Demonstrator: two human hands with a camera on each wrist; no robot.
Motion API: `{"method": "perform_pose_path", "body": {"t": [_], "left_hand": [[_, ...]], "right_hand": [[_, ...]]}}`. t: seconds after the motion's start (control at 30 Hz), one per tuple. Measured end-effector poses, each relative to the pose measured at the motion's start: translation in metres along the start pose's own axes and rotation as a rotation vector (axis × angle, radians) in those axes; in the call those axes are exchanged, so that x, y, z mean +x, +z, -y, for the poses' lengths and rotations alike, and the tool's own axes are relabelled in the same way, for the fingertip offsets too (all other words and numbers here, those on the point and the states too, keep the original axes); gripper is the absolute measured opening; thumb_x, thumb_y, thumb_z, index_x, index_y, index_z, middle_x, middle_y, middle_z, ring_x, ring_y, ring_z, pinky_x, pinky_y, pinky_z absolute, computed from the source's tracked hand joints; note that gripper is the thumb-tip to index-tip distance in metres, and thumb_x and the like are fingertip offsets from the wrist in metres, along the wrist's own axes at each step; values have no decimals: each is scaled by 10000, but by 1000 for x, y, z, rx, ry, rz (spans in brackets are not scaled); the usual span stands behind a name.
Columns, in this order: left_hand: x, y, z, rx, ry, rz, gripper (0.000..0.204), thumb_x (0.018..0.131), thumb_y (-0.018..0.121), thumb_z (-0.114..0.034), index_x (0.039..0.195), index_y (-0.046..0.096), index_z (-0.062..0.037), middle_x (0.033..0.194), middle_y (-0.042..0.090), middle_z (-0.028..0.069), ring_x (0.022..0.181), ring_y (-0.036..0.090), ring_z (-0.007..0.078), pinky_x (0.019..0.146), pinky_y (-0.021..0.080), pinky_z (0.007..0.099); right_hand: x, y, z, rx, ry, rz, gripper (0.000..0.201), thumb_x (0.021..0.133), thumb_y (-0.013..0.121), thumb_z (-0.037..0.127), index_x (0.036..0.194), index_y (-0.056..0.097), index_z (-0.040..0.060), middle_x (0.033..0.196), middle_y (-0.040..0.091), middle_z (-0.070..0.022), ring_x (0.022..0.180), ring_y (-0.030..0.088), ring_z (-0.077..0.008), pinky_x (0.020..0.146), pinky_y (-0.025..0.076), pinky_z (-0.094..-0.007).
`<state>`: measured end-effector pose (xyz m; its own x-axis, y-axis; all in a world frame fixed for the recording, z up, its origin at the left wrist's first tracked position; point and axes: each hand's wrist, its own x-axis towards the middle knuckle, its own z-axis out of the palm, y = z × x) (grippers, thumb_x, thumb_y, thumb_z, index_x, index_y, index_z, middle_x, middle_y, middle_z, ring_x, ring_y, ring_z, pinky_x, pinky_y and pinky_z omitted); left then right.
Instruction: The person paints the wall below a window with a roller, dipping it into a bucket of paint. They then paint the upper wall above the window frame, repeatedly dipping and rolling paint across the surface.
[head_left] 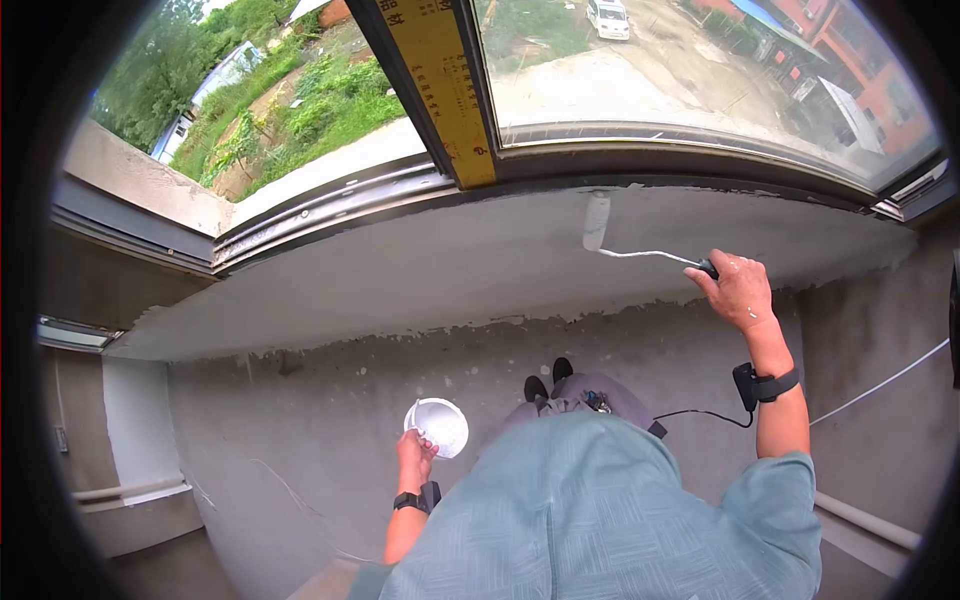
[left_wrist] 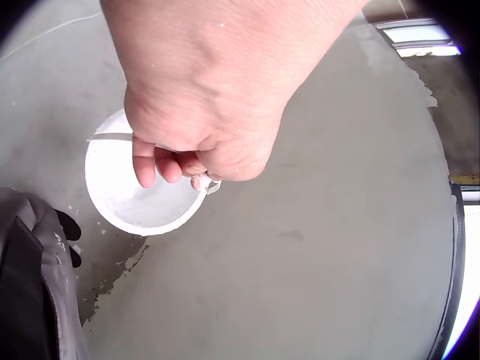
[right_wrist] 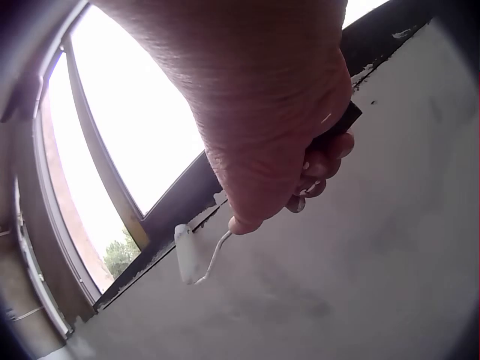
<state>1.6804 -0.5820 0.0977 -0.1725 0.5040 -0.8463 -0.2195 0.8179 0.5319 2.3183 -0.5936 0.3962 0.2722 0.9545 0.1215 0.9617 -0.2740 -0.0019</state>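
My right hand [head_left: 740, 288] grips the black handle [head_left: 709, 269] of a small paint roller, fingers curled round it. The roller's white sleeve [head_left: 596, 220] lies against the pale coated wall [head_left: 400, 270], right under the window frame. In the right wrist view the bent wire and white sleeve [right_wrist: 186, 255] reach out past the thumb. Lower and to the left, my left hand [head_left: 418, 450] holds a white bucket [head_left: 463, 430] at its handle and rim. White coating shows inside the bucket [left_wrist: 109, 184] in the left wrist view, where the wrist covers part of the rim.
Above the wall runs a window with a dark sill track [head_left: 340, 205] and a yellow-taped post [head_left: 440, 85]. The pale coat ends in a ragged edge above darker grey wall. Pipes [head_left: 865, 520] run low at both sides. A thin cable [head_left: 880, 380] hangs at right.
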Motion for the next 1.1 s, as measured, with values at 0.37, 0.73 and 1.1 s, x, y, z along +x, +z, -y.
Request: {"method": "perform_pose_path", "body": {"t": [0.37,0.73,1.1], "left_hand": [[-12,2,26,-39,-24,-15,116,961,502,-173,989,555,-74,742,477,17,650,511,154,621,534,391],[-54,62,39,-74,66,-116,113,959,505,-171,982,558,-74,734,476,13,649,506,155,627,537,395],[-124,170,76,-84,117,-143,128,976,514,-186,985,552,-65,732,466,19,664,507,162,653,532,393]], "right_hand": [[10,-2,1,-57,-39,-6,498,913,689,518,767,591,53,713,668,-157,663,649,-393,632,520,-468],[19,-4,-50,63,-106,45,498,919,679,517,761,633,48,704,677,-158,679,662,-387,646,529,-465],[41,25,-125,257,-214,97,517,922,663,544,773,660,49,677,659,-166,685,644,-416,630,516,-502]]}}
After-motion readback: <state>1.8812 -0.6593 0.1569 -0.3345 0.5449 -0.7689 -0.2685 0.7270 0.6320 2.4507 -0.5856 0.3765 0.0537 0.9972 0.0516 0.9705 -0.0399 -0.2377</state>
